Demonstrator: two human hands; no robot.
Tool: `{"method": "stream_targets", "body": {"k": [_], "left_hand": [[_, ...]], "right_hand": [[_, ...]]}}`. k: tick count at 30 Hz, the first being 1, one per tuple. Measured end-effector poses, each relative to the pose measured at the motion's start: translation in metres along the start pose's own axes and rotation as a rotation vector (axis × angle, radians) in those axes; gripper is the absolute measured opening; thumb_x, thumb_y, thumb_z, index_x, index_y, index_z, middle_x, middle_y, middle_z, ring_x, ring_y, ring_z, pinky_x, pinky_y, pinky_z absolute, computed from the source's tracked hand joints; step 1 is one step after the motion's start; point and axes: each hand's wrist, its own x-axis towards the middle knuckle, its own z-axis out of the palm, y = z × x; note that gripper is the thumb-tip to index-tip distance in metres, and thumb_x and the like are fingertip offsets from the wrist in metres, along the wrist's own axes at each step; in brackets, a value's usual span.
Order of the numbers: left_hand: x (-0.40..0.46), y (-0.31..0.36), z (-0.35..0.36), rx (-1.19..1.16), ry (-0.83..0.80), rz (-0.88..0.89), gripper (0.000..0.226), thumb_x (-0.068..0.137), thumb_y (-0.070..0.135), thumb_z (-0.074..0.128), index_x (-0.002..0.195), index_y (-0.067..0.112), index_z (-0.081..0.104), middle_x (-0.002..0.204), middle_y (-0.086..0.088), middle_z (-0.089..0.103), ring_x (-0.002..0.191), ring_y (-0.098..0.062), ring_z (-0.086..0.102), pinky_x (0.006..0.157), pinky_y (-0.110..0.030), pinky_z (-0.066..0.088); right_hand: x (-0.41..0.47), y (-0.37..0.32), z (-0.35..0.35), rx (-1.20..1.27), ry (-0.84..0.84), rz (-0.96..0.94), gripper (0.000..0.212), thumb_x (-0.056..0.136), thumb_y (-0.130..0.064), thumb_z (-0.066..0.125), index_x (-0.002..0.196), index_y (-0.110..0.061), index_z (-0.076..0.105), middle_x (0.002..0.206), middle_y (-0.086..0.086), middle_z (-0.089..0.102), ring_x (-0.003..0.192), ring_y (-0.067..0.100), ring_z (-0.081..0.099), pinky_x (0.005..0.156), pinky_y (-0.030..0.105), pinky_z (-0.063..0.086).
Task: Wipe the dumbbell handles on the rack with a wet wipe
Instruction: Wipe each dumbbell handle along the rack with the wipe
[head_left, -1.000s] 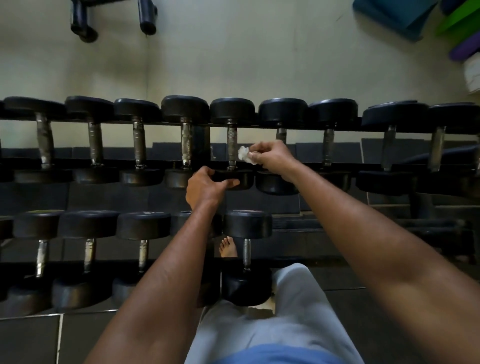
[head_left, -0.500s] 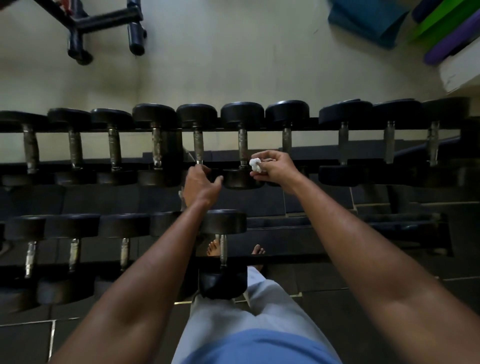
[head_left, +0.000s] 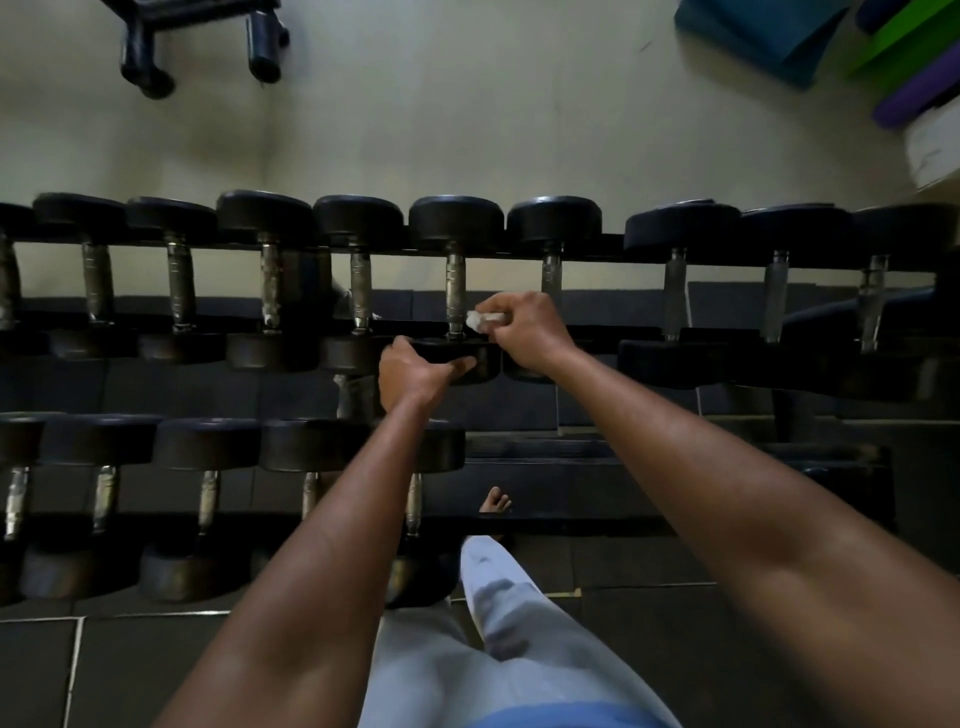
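The step in hand is the wiping of one handle on the top tier of the black steel two-tier dumbbell rack (head_left: 587, 330); the right hand (head_left: 524, 330) pinches a small crumpled white wet wipe (head_left: 480, 318) and holds it against the near end of the worn chrome handle (head_left: 456, 291) of a black round-headed dumbbell (head_left: 457, 223), its grip clamped on the wipe; the left hand (head_left: 410, 371) grips the near head of that same dumbbell (head_left: 460, 361), thumb across its face and fingers curled over its top (steadying it, I judge).

The handle just right of the wiped one, half hidden behind the right hand, looks to come next; the move calls for a stroke along the full bar, perhaps a turn of the weight to reach its underside.

Against the earlier frame, the wipe has gone from hovering just right of this handle to touching it, and the left hand has shifted from the neighbouring dumbbell on the left onto this one.
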Motion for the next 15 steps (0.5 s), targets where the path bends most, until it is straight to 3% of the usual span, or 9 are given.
{"method": "stream_targets", "body": {"k": [6, 15], "left_hand": [[-0.003, -0.002, 0.006, -0.009, 0.022, 0.021, 0.071, 0.067, 0.057, 0.095, 0.119, 0.021, 0.063, 0.116, 0.001, 0.069, 0.102, -0.014, 0.066, 0.079, -0.030, 0.055], [-0.003, -0.005, 0.004, 0.007, 0.043, 0.011, 0.090, 0.064, 0.065, 0.093, 0.135, 0.019, 0.061, 0.132, -0.001, 0.066, 0.118, -0.019, 0.065, 0.086, -0.032, 0.055]], "right_hand": [[0.024, -0.015, 0.011, -0.337, -0.086, -0.251, 0.020, 0.099, -0.030, 0.070, 0.117, -0.034, 0.078, 0.115, -0.004, 0.076, 0.100, 0.018, 0.069, 0.087, 0.040, 0.058], [0.035, -0.005, 0.021, -0.542, -0.083, -0.400, 0.026, 0.104, -0.033, 0.063, 0.126, -0.031, 0.076, 0.124, -0.003, 0.070, 0.109, 0.024, 0.066, 0.090, 0.040, 0.055]]}}
